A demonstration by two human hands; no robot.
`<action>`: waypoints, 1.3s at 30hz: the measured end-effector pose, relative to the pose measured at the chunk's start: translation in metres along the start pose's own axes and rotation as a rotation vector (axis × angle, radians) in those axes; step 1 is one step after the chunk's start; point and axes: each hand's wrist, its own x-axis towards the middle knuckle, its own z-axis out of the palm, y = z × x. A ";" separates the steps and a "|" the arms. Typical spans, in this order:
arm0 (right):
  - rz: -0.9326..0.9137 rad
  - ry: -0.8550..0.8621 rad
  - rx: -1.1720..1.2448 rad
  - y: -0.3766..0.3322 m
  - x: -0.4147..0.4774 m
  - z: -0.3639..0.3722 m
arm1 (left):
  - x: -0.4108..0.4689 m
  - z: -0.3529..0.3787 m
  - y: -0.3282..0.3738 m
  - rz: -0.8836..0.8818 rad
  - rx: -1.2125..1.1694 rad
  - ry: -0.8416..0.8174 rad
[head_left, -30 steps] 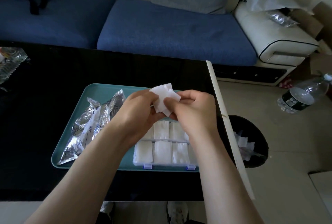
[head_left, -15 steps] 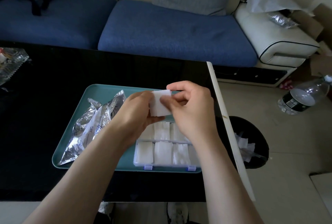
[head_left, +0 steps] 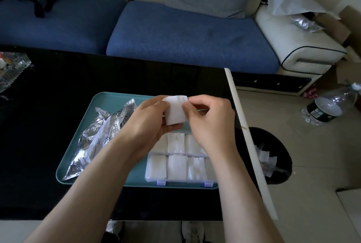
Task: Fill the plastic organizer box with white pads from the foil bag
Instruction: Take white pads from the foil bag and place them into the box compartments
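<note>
A small stack of white pads is held above the far end of the clear plastic organizer box. My left hand grips the stack from the left and below. My right hand pinches its right edge with thumb and fingertips. The box sits on the right part of a teal tray, and its visible compartments hold white pads. The crumpled foil bag lies on the tray's left part, under my left forearm's side. My arms hide the box's far compartments.
The tray rests on a black glossy table whose right edge has a white strip. A black bin with white scraps stands on the floor beside it. A plastic bottle lies further right. A blue sofa is behind the table.
The fanned, loose pads have been squared into a neat stack between both hands. The hands stayed above the box's far end.
</note>
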 end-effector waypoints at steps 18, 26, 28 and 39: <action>0.049 0.193 0.157 0.002 0.008 -0.007 | 0.001 -0.002 -0.001 -0.042 -0.035 0.055; -0.019 -0.051 -0.058 0.001 -0.002 0.002 | -0.008 0.009 0.005 -0.125 -0.237 -0.056; -0.008 -0.078 -0.125 0.002 -0.002 0.002 | -0.008 0.010 0.004 -0.123 -0.249 -0.048; 0.064 -0.215 -0.026 0.001 -0.002 -0.004 | 0.001 0.006 -0.013 0.015 0.387 -0.192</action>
